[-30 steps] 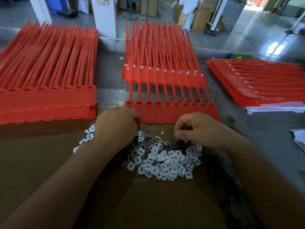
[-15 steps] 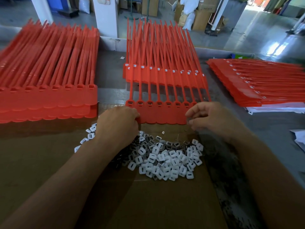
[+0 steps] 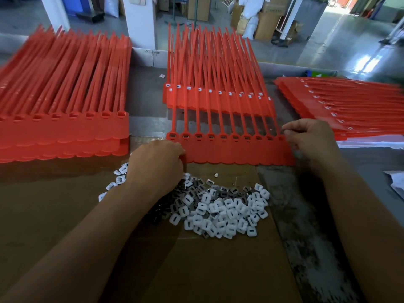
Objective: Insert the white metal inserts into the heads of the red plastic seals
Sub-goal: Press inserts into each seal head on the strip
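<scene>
Seals [image 3: 236,150] (red strip, 10 heads) lie flat; inserts [image 3: 227,212] white, square, slotted.

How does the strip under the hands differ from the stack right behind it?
The front strip shows dark head sockets; the rear stack shows white inserts in its heads. The front strip is one layer, the rear stack several. The left hand grips the front strip's corner and the right hand touches its end; neither touches the rear stack. Both are red, straps pointing away.

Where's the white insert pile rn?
Head view, centre: the insert pile lies on the cardboard, just nearer than the seal strip, partly under the left hand.
</scene>
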The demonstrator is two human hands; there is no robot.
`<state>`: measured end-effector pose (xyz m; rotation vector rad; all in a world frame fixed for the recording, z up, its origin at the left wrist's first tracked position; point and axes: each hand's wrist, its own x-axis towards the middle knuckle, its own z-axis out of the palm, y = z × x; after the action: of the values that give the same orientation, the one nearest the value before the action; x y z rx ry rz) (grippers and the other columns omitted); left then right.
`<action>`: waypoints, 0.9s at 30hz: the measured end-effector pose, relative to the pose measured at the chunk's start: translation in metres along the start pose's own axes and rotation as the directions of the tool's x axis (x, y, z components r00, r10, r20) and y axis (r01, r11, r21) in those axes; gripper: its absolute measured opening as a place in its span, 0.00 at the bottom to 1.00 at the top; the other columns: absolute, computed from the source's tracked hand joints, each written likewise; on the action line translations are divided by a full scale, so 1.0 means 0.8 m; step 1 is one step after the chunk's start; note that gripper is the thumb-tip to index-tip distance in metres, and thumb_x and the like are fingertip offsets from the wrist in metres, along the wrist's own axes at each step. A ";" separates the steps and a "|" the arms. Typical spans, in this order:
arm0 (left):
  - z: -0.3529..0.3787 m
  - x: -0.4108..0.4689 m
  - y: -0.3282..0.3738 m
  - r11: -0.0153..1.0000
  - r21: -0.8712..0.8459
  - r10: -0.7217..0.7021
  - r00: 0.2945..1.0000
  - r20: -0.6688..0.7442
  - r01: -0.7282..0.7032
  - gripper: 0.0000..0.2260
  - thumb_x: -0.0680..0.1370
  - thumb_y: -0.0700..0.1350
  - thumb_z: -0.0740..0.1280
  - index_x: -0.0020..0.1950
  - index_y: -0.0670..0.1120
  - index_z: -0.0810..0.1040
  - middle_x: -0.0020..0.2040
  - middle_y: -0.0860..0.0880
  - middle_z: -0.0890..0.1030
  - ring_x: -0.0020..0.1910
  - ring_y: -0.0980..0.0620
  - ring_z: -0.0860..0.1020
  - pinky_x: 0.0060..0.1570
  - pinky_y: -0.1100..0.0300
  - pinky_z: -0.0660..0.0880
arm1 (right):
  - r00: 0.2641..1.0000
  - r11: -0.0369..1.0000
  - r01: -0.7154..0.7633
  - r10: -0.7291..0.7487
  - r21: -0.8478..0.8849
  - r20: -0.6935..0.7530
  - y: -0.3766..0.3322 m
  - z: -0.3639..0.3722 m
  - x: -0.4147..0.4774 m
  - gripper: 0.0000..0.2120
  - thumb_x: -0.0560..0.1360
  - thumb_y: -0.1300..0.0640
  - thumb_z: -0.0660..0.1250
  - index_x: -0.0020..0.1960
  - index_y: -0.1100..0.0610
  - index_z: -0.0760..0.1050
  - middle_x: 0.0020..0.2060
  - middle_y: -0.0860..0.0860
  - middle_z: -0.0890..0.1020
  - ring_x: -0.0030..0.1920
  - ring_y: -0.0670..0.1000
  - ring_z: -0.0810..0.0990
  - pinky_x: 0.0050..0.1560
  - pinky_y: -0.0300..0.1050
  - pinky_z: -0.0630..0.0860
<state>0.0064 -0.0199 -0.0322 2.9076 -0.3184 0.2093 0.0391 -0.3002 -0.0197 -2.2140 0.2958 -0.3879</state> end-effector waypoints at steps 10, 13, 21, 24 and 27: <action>-0.001 0.000 0.000 1.000 0.007 0.006 1.000 -0.004 -0.006 0.15 0.76 0.41 0.56 0.55 0.50 0.79 0.56 0.52 0.80 0.54 0.52 0.77 0.50 0.58 0.72 | 0.984 0.988 -0.146 0.150 -0.050 0.091 0.006 0.004 0.010 0.06 0.74 0.68 0.64 0.47 0.61 0.78 0.38 0.55 0.78 0.38 0.50 0.74 0.36 0.37 0.68; -0.001 -0.001 0.000 1.000 0.001 0.003 1.000 -0.002 -0.003 0.15 0.76 0.41 0.56 0.56 0.49 0.79 0.56 0.52 0.80 0.54 0.51 0.77 0.51 0.57 0.72 | 0.985 0.986 -0.139 0.147 -0.091 0.087 0.007 0.004 0.010 0.07 0.73 0.68 0.65 0.45 0.60 0.79 0.41 0.56 0.79 0.42 0.51 0.74 0.37 0.37 0.69; -0.001 -0.001 0.000 1.000 -0.015 -0.011 1.000 -0.002 0.011 0.14 0.76 0.41 0.57 0.55 0.49 0.79 0.56 0.52 0.80 0.55 0.51 0.77 0.52 0.56 0.72 | 0.987 0.987 -0.145 0.149 -0.066 0.056 0.006 0.004 0.012 0.07 0.69 0.70 0.68 0.43 0.60 0.79 0.35 0.52 0.79 0.33 0.43 0.72 0.30 0.30 0.68; -0.001 -0.002 0.000 1.000 -0.021 -0.013 1.000 -0.008 0.012 0.14 0.76 0.41 0.57 0.55 0.49 0.80 0.56 0.51 0.80 0.55 0.50 0.77 0.51 0.56 0.72 | 0.985 0.984 -0.169 0.170 -0.053 0.015 0.005 0.005 0.014 0.07 0.67 0.69 0.69 0.42 0.59 0.78 0.30 0.50 0.76 0.31 0.45 0.71 0.30 0.35 0.68; -0.001 -0.001 0.000 1.000 -0.019 -0.012 1.000 -0.005 0.011 0.14 0.76 0.41 0.57 0.55 0.49 0.79 0.56 0.51 0.80 0.55 0.50 0.77 0.51 0.56 0.72 | 0.981 0.980 -0.195 0.195 -0.046 0.002 0.004 0.008 0.017 0.07 0.66 0.69 0.69 0.41 0.59 0.77 0.30 0.50 0.75 0.31 0.46 0.71 0.30 0.38 0.66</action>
<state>0.0052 -0.0195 -0.0313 2.8889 -0.3011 0.2112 0.0534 -0.3023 -0.0236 -2.2064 0.5181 -0.2692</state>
